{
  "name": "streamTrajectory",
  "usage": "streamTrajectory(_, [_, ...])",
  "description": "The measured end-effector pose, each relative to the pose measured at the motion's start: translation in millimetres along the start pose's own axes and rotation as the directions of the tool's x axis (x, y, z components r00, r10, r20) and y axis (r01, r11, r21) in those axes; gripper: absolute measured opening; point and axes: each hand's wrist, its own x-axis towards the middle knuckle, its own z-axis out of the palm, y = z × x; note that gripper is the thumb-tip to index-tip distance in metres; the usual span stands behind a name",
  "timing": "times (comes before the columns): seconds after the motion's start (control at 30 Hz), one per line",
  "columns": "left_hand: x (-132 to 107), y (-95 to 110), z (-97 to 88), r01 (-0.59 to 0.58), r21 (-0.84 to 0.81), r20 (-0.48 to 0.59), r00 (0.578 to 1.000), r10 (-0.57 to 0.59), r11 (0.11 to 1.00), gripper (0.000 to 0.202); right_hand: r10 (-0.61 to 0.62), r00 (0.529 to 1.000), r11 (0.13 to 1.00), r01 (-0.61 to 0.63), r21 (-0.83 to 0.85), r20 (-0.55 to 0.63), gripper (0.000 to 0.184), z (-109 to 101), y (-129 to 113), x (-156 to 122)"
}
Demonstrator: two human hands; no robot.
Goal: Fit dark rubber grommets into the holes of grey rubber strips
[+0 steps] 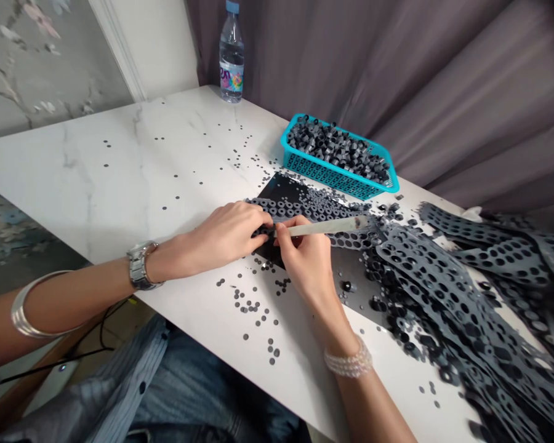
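A dark grey perforated strip (346, 239) with rows of round holes and rings lies across a black board (277, 184). At the strip's left end my left hand (231, 234) is closed, its thumb and fingertips pinching the near edge; the exact spot is partly hidden. My right hand (309, 258) is closed around a pale, flat, stick-like tool (327, 226). The tool's tip, between the fingertips of both hands, cannot be made out. Small grey discs (249, 304) are scattered on the table near my hands.
A turquoise basket (323, 170) full of small dark ring-shaped pieces stands behind the board. More perforated strips (452, 289) and loose pieces pile up at right. A water bottle (231, 55) stands at the back of the white table (120, 191), by a curtain (314, 55).
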Motion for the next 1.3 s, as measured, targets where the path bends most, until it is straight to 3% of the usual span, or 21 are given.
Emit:
streamTrajectory(0.17, [-4.5, 11.3, -3.9, 0.021, -0.067, -0.058, 0.998, -0.024, 0.998, 0.019, -0.022, 1.000, 0.995, 0.022, -0.096, -0.004, 0.020, 3.8, -3.7, 0.4])
streamTrajectory(0.27, [-9.6, 13.6, -19.6, 0.164, -0.370, -0.195, 0.949, -0.249, 0.914, 0.010, -0.003, 1.000, 0.994, 0.002, -0.107, -0.012, 0.020, 4.5, -3.9, 1.5])
streamTrajectory(0.3, [-10.9, 12.2, -25.8, 0.201, -0.519, -0.208, 0.913, -0.350, 0.831, 0.008, 0.004, 1.000, 0.996, -0.005, -0.086, -0.011, 0.021, 4.3, -3.5, 1.6])
streamTrajectory(0.37, [-12.1, 6.8, -36.1, 0.217, -0.802, -0.109, 0.863, -0.494, 0.556, 0.006, 0.028, 0.999, 1.000, -0.029, -0.012, -0.022, 0.022, 3.4, -2.0, 1.4])
streamTrajectory(0.43, [-11.9, -0.5, -40.2, 0.233, -0.949, 0.095, 0.853, -0.514, 0.212, 0.003, 0.073, 0.995, 0.994, -0.068, 0.082, -0.061, 0.023, 1.9, 0.2, 0.8])
streamTrajectory(0.5, [-11.3, -6.7, -37.2, 0.297, -0.953, 0.293, 0.841, -0.455, -0.066, 0.002, 0.118, 0.987, 0.980, -0.098, 0.171, -0.113, 0.024, 0.0, 3.3, 0.2])
streamTrajectory(0.57, [-10.9, -10.2, -29.7, 0.341, -0.910, 0.410, 0.820, -0.399, -0.236, 0.001, 0.143, 0.978, 0.967, -0.105, 0.230, -0.153, 0.025, -1.9, 6.8, -0.1])
streamTrajectory(0.67, [-10.5, -10.2, -18.4, 0.342, -0.868, 0.466, 0.810, -0.355, -0.359, 0.012, 0.167, 0.970, 0.961, -0.120, 0.251, -0.175, 0.026, -4.2, 11.0, 0.3])
streamTrajectory(0.77, [-9.5, -6.4, -13.5, 0.334, -0.840, 0.489, 0.806, -0.333, -0.427, 0.018, 0.193, 0.967, 0.960, -0.150, 0.236, -0.169, 0.026, -5.1, 11.7, 1.0])
streamTrajectory(0.9, [-7.3, 0.5, -15.1, 0.313, -0.810, 0.516, 0.781, -0.351, -0.495, 0.009, 0.195, 0.967, 0.961, -0.155, 0.228, -0.164, 0.026, -4.8, 9.8, 1.7])
streamTrajectory(1.1, [-4.1, 1.4, -19.9, 0.307, -0.803, 0.527, 0.766, -0.368, -0.511, 0.011, 0.151, 0.982, 0.967, -0.124, 0.221, -0.110, 0.025, -0.9, 12.5, 3.9])
streamTrajectory(1.2, [-0.2, -3.6, -20.1, 0.308, -0.852, 0.475, 0.796, -0.375, -0.424, 0.004, 0.116, 0.991, 0.980, -0.102, 0.173, -0.073, 0.024, 1.3, 12.5, 4.8])
streamTrajectory(1.27, [2.0, -6.4, -19.5, 0.338, -0.904, 0.419, 0.825, -0.379, -0.263, 0.008, 0.095, 0.994, 0.987, -0.088, 0.132, -0.053, 0.024, 2.2, 10.6, 5.1])
streamTrajectory(1.3, [2.6, -7.2, -19.2, 0.361, -0.924, 0.381, 0.840, -0.386, -0.127, 0.011, 0.087, 0.995, 0.990, -0.082, 0.111, -0.045, 0.024, 2.5, 9.3, 5.3])
